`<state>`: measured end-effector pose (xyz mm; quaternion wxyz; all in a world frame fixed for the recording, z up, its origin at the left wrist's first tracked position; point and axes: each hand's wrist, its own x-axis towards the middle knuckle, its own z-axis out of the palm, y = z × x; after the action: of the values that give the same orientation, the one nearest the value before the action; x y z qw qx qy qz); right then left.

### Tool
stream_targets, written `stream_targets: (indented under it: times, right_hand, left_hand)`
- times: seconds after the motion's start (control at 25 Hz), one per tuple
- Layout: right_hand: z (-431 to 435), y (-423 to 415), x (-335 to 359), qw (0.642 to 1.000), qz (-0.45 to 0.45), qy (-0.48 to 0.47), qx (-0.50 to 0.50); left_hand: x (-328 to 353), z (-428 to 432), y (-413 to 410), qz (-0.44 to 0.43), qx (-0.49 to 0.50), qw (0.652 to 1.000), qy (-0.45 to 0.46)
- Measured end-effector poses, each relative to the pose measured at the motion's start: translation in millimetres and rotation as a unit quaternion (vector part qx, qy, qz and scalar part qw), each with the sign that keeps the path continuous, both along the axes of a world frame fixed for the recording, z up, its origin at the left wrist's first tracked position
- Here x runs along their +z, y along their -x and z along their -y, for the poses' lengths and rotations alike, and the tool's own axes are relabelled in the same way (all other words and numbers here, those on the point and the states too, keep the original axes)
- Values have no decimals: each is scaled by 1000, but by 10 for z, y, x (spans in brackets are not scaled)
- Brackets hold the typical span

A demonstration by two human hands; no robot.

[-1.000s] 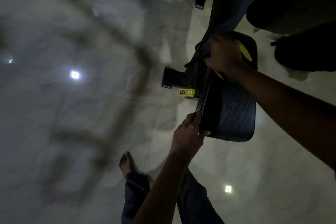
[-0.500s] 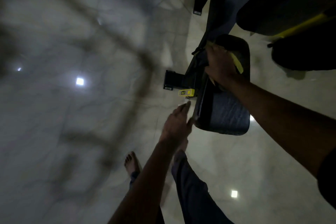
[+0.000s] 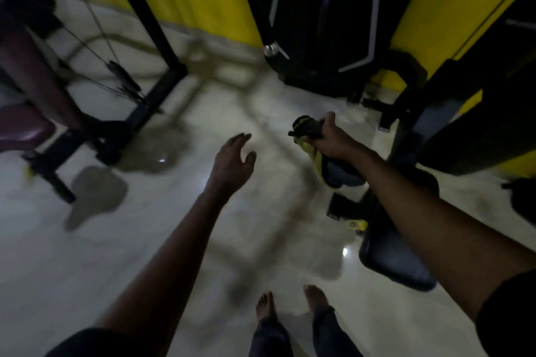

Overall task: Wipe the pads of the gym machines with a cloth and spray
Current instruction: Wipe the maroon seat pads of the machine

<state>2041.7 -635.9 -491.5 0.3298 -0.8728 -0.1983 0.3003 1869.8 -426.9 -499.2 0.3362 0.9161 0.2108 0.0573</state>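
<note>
Across the pale floor stand dark machines. A black pad sits low on the right, under the right forearm, and a purple seat is at far left. The left hand hangs wide and empty. The right hand grips the bunched cloth beyond the pad. No spray shows. To wipe well, I judge: spread the cloth flat, press with the palm, overlap strokes.

Head-worn wide-angle camera looks forward and down at the floor.
</note>
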Motion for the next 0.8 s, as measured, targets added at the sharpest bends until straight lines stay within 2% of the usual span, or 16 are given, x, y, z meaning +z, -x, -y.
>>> stream_targets:
  times: [0.2, 0.4, 0.56, 0.8]
  right_hand:
    - [-1019, 244, 1126, 987, 48, -77, 135]
    - [-1809, 687, 1830, 961, 72, -126, 235]
    - [-2358, 1105, 2343, 947, 106, -142, 267]
    - [-3248, 1714, 3046, 934, 98, -179, 294]
  left_hand:
    - [1120, -663, 476, 39, 100, 993, -57]
    - [1817, -1075, 1262, 69, 190, 973, -114]
    - [2290, -1403, 2000, 83, 253, 954, -141]
    - [2916, -2092, 2912, 93, 299, 935, -163]
